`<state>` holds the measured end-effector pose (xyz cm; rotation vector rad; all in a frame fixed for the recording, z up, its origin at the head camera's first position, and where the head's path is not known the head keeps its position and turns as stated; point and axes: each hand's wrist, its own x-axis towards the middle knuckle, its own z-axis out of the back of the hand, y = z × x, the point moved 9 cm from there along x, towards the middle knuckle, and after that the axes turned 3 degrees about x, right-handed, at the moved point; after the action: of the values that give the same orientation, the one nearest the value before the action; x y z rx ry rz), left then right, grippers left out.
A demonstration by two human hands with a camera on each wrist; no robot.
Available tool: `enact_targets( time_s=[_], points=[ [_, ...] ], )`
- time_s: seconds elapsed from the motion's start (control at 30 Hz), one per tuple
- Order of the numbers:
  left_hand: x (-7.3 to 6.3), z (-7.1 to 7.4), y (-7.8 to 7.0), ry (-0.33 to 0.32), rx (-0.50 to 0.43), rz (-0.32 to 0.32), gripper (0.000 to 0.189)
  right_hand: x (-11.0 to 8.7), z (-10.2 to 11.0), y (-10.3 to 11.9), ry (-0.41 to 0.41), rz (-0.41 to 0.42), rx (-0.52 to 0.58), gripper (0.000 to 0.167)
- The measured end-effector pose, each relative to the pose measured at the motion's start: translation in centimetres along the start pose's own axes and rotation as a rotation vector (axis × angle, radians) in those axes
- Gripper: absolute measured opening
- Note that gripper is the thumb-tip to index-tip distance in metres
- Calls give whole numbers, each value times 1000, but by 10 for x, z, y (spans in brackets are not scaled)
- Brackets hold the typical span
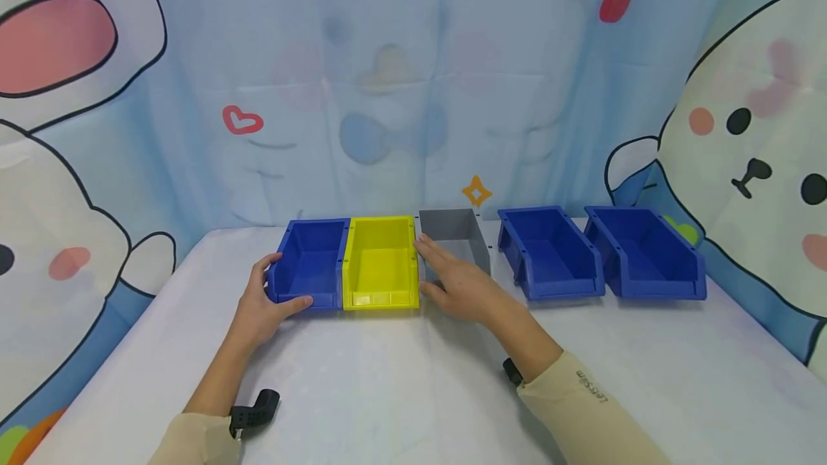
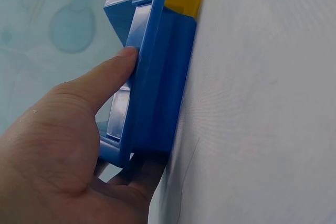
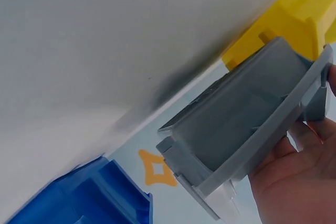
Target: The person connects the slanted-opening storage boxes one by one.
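At the left end of a row, a blue storage bin (image 1: 313,260) stands against a yellow storage bin (image 1: 381,260). My left hand (image 1: 258,311) grips the blue bin, thumb over its front lip and fingers around its left side. The left wrist view shows that thumb (image 2: 113,74) on the lip, the other fingers partly hidden. My right hand (image 1: 461,289) reaches over a grey storage bin (image 3: 241,108), its extended fingers touching where the grey and yellow rims meet. Part of the right fingers is hidden behind the grey rim in the right wrist view.
Two more blue bins, a nearer one (image 1: 549,257) and a far-right one (image 1: 649,257), stand to the right of the grey bin. All are on a white-covered table (image 1: 362,393). A printed curtain (image 1: 400,34) hangs right behind the table.
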<state>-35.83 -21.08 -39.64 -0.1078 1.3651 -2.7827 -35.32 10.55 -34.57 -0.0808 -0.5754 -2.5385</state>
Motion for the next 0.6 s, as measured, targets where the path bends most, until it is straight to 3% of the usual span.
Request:
enact_targets(
  time_s=[0.3,0.6],
  points=[
    [4,0,-1,8,-27,2,105,-1,0,2,3,-10,-33,72],
    [4,-1,3,6,-31,14,105,-1,-9,-1,58,-53,-23,73]
  ],
)
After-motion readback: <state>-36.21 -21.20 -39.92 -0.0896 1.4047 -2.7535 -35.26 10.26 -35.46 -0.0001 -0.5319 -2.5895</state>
